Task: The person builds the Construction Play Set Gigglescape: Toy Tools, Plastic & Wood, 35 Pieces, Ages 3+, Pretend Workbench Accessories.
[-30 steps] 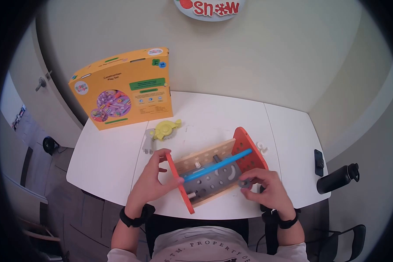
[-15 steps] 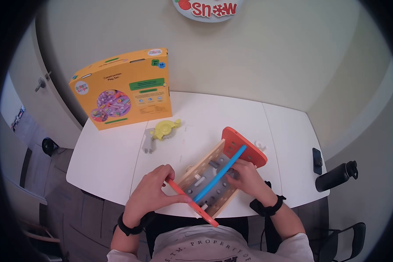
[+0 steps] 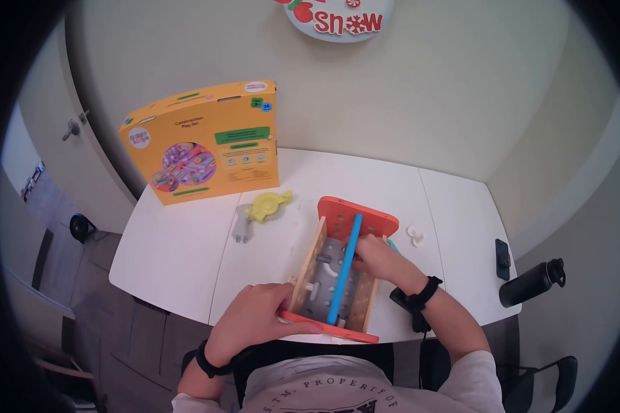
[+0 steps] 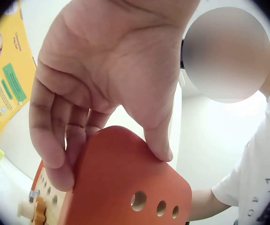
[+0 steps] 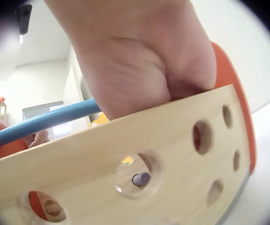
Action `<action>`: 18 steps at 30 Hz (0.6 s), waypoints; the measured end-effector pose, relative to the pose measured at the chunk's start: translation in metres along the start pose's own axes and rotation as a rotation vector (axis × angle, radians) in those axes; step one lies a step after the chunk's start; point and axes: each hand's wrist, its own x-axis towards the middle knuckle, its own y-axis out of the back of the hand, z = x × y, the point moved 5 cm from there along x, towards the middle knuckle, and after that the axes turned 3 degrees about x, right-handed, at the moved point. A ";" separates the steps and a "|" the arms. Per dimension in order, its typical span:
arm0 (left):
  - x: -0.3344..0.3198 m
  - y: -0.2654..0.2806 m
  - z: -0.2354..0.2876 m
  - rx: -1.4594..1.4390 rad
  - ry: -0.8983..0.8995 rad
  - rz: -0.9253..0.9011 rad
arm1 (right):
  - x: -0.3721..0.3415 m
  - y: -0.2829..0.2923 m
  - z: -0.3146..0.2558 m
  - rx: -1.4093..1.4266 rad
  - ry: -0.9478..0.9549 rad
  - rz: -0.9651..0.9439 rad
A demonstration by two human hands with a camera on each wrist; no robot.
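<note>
A toy toolbox with wooden sides [image 5: 88, 161], red end panels [image 3: 365, 220] and a blue rod handle [image 3: 344, 275] stands on the white table. My left hand [image 3: 251, 318] grips the near red panel [image 4: 121, 178], fingers on one face and thumb over its edge. Reaching in under the handle, my right hand [image 3: 381, 260] is down inside the box by the far panel. Its fingertips are hidden by the wooden side, so I cannot tell what they hold. Grey and white pegs [image 3: 314, 287] sit in the box around the grey holed base [image 3: 327, 296].
Left of the box lies a yellow and grey toy saw [image 3: 269, 205]. White curved pieces [image 3: 415, 236] lie to its right. A yellow cardboard box [image 3: 234, 165] stands at the back left; a phone [image 3: 503, 258] and black bottle [image 3: 530, 283] are at the right edge.
The toolbox has turned so its handle points more away from me. My right hand, which pinched a grey round piece beside the box, has moved into it. My left hand keeps its grip.
</note>
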 end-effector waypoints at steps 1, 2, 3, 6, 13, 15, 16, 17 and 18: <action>0.000 -0.004 0.000 -0.002 -0.008 -0.006 | 0.003 -0.006 0.002 -0.064 -0.005 -0.064; 0.001 -0.006 0.001 -0.003 -0.017 -0.012 | 0.006 -0.012 0.003 -0.129 -0.009 -0.127; 0.002 -0.008 0.002 -0.010 -0.025 -0.023 | 0.008 -0.018 0.001 -0.130 0.022 -0.167; 0.003 -0.012 0.003 -0.032 -0.049 -0.036 | 0.011 -0.031 -0.004 -0.045 0.085 -0.210; 0.006 -0.012 -0.004 -0.135 -0.021 -0.120 | 0.016 -0.026 0.005 0.291 -0.003 -0.111; 0.008 -0.012 -0.006 -0.167 -0.030 -0.148 | 0.017 -0.024 0.003 0.297 -0.007 -0.106; 0.009 -0.012 -0.006 -0.173 -0.055 -0.154 | 0.016 -0.024 0.002 0.301 -0.004 -0.101; 0.009 -0.013 -0.006 -0.179 -0.080 -0.161 | 0.015 -0.024 0.002 0.305 -0.004 -0.095; 0.010 -0.016 -0.005 -0.174 -0.130 -0.154 | 0.014 -0.023 0.000 0.296 0.003 -0.111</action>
